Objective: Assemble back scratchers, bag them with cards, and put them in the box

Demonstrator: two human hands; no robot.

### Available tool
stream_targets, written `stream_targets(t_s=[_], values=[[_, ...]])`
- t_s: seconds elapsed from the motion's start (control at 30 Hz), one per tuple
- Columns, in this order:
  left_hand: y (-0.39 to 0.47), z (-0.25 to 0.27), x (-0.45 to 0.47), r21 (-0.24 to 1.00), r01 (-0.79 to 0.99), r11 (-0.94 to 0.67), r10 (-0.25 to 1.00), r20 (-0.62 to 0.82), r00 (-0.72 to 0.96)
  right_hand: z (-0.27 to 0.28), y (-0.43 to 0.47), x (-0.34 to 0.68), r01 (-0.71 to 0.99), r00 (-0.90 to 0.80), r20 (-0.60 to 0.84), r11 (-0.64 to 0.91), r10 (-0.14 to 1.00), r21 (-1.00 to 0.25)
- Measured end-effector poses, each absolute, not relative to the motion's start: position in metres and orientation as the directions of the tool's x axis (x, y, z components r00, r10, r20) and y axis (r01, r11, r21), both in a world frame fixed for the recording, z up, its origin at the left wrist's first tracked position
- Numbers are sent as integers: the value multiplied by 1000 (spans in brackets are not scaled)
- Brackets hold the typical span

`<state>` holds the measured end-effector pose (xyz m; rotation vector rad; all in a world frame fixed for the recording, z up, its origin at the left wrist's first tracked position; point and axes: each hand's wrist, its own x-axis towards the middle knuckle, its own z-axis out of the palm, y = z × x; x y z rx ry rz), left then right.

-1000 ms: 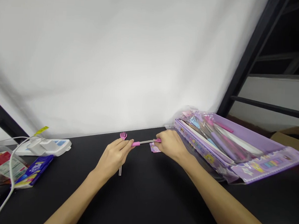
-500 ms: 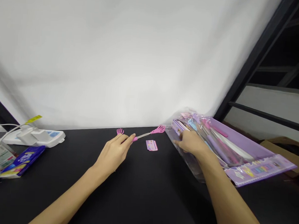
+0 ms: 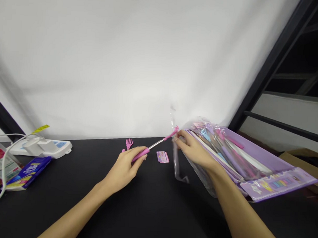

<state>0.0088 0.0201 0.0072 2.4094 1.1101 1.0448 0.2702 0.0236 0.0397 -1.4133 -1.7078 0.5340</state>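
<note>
My left hand (image 3: 127, 166) is closed around the pink handle of a back scratcher (image 3: 156, 145). Its metal rod slants up to the right, ending in a pink claw head. My right hand (image 3: 190, 146) pinches a narrow clear plastic sleeve (image 3: 175, 162) beside that head; part of the sleeve hangs below the fingers and part sticks up above. Behind my left hand lies a pink hand-shaped scratcher head (image 3: 129, 143), its handle mostly hidden. Between the hands a small pink printed card (image 3: 163, 157) lies flat on the black table (image 3: 155, 206).
At the right stands a purple display box (image 3: 268, 155) in clear wrap, holding several coloured back scratchers. To the left are a white power strip (image 3: 60, 148) with plugs, a white cable (image 3: 4, 172) and a blue snack packet (image 3: 31, 171). A white wall (image 3: 151, 62) rises behind.
My right hand has left the box's near side and moved left, now with a clear sleeve in its fingers. The scratcher in my left hand has been raised and tilted up off the table.
</note>
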Motion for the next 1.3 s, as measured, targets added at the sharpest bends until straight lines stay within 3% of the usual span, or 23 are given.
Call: stream_targets(t_s=[0.07, 0.13, 0.3, 0.5, 0.73, 1.07, 1.3], values=[[17, 10, 9, 580, 488, -652, 758, 482, 440, 33, 27, 259, 273, -59, 309, 313, 949, -910], [16, 11, 8, 603, 468, -646, 763, 480, 433, 26, 31, 252, 103, -58, 324, 328, 944, -939], [21, 14, 3, 654, 449, -609, 790, 445, 421, 19, 38, 255, 99, 15, 374, 370, 928, -924], [27, 22, -14, 695, 462, -551, 814, 327, 479, 17, 38, 264, -87, 120, 294, 305, 948, -948], [28, 30, -27, 466, 572, -675, 715, 224, 662, 14, 42, 261, 44, 244, 349, 349, 905, -936], [36, 20, -34, 98, 718, -689, 691, 389, 609, 21, 37, 259, 102, 353, 369, 357, 860, -929], [30, 23, -28, 62, 701, -710, 681, 314, 662, 26, 34, 253, 66, 401, 391, 400, 828, -914]])
